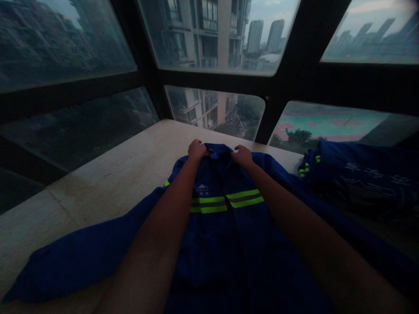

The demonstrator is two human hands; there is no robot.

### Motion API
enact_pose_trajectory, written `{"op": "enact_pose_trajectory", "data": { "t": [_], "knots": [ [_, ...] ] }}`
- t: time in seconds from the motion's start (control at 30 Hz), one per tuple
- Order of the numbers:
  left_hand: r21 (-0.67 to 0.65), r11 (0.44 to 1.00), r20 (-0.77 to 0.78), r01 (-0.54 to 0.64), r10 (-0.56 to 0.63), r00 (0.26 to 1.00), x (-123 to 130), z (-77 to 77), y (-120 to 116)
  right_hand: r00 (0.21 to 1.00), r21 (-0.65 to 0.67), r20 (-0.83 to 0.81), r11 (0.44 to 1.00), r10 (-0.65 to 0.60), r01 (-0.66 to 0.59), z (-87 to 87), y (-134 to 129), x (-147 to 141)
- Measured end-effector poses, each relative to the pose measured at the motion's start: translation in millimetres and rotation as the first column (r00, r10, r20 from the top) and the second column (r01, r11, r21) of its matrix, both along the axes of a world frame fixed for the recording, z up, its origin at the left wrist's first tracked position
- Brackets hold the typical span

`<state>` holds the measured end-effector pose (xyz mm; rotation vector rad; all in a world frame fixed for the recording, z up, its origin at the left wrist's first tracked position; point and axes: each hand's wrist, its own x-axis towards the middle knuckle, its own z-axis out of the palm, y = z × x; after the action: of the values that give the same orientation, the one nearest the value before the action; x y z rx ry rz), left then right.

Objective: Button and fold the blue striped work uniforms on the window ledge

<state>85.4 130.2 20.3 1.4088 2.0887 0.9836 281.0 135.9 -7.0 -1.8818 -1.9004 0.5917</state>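
Observation:
A dark blue jacket [209, 244] with yellow-green and grey stripes across its chest lies front side up, its sleeves spread to both sides. At the left side of its collar, my left hand [197, 149] is closed on the fabric. My right hand [242, 155] pinches the collar's other side. Between the two hands the collar stands slightly raised. A small white print shows on the chest, just beside my left forearm.
The jacket lies on a pale stone ledge [131, 161] below dark-framed windows. More folded blue clothing [366, 174] with white lettering and yellow-green stripes is piled at the right. Buildings show through the glass.

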Motion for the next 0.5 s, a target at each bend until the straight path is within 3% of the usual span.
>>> {"op": "enact_pose_trajectory", "data": {
  "t": [0.1,0.23,0.33,0.4,0.5],
  "knots": [
    [0.034,0.998,0.032,0.051,-0.052,0.998,11,-2.8,-16,0.999,0.014,-0.038,1.0,0.008,-0.007,0.2,-11,0],
    [0.084,0.988,0.022,0.132,-0.134,0.991,25,-20.7,-74,0.998,0.066,-0.063,0.998,0.012,-0.008,-10.0,-47,7],
    [0.047,0.987,0.054,0.157,-0.159,0.986,33,-37.1,-113,0.995,0.048,-0.085,0.997,0.056,-0.052,-23.1,-75,6],
    [0.018,0.991,0.093,0.13,-0.131,0.987,36,-43.0,-119,0.99,0.009,-0.108,0.996,0.092,-0.092,-31.4,-87,3],
    [-0.025,0.998,0.186,0.051,-0.045,0.982,36,-41.1,-97,0.983,-0.071,-0.15,0.99,0.109,-0.12,-39.7,-91,-3]
  ]
}}
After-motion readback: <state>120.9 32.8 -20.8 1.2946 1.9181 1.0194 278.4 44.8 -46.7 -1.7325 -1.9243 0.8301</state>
